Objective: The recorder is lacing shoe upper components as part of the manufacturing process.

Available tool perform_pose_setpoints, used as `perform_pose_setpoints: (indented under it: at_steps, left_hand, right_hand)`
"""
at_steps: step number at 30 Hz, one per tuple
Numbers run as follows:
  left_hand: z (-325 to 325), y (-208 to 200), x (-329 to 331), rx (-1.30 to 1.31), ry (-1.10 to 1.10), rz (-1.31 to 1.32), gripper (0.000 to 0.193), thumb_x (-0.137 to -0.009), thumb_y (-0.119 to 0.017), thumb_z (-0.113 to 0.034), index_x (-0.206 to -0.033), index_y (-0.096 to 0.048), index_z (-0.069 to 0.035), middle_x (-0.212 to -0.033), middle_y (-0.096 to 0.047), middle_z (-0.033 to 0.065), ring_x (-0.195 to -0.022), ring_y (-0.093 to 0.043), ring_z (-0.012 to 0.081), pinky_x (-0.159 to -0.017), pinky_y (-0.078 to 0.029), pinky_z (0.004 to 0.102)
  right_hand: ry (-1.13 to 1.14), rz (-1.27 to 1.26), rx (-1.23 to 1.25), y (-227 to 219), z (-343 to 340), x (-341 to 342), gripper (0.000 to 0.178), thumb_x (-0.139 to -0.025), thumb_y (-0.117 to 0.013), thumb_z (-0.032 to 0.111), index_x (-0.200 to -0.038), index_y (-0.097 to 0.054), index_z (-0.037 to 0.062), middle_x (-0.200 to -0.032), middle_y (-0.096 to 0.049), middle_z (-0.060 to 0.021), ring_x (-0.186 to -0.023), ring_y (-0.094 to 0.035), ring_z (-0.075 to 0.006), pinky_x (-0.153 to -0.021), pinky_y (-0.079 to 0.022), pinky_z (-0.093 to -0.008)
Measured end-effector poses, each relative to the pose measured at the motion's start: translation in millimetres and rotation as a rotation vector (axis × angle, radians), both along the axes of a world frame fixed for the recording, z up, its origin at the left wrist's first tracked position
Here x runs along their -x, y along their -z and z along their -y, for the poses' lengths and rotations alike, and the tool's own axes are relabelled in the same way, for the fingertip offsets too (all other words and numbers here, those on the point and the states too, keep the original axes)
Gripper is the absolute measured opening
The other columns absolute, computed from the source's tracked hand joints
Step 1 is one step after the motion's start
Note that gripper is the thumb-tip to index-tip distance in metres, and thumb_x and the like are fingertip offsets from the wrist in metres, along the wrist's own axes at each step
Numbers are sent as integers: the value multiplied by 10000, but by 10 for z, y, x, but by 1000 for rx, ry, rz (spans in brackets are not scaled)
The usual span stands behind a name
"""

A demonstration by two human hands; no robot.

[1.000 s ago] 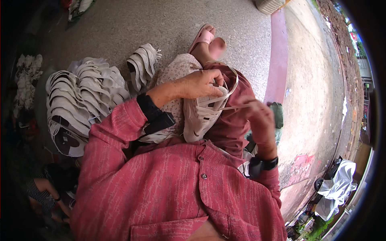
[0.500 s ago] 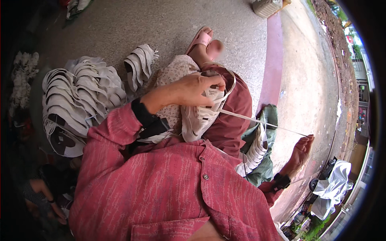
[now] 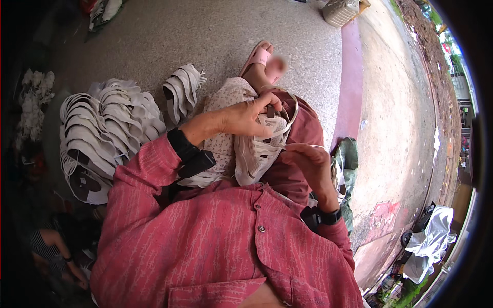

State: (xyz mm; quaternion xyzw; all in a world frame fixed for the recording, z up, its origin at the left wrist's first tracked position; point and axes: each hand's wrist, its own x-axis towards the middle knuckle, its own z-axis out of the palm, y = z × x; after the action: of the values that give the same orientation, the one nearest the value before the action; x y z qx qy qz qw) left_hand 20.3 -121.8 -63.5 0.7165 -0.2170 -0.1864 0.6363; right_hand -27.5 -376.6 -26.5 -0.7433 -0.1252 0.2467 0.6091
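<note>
A white and beige shoe upper (image 3: 250, 163) lies across my lap, its lacing side toward my right. My left hand (image 3: 240, 117) grips its upper end, thumb and index finger closed by the tongue. A flat pale shoelace (image 3: 294, 119) loops out from the upper over my dark red trouser leg. My right hand (image 3: 312, 167) is beside the eyelet row, fingers bent together at the lace; part of the lace shows above the knuckles. The fingertips' exact hold is partly hidden.
Stacked white uppers (image 3: 95, 128) stand on the left, with a smaller stack (image 3: 183, 90) nearer my leg. A green bag (image 3: 348, 154) lies at my right. A plastic jug (image 3: 340, 12) stands far off on the speckled floor. Another person's arm (image 3: 64, 251) shows at lower left.
My right hand has come back from far right, where it held the lace stretched taut, to the eyelets. The lace is now slack. My left hand stays on the upper.
</note>
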Motion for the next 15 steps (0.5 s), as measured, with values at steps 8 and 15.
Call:
perform_pose_setpoints:
  at_steps: [8,15]
  left_hand:
    - [45,-103,46,-457,-43,117,577,-704,-720,-151,-1220,-475,-68,-992,-635,111,-907,-630,240,-822,-489,357]
    - [-34,-205,-51,-276,75,-135,539,-670,-695,-72,-1179,-522,-39,-1018,-642,83,-927,-608,168,-820,-489,293]
  right_hand:
    - [-11,97,81,105,-119,65,116,-887,-667,5,-1000,-667,33,-822,-643,22,-720,-583,-38,-639,-467,-192]
    - [189,-59,31,76,-172,126,116,-867,-692,10,-982,-689,31,-796,-637,26,-651,-576,-40,-558,-445,-189]
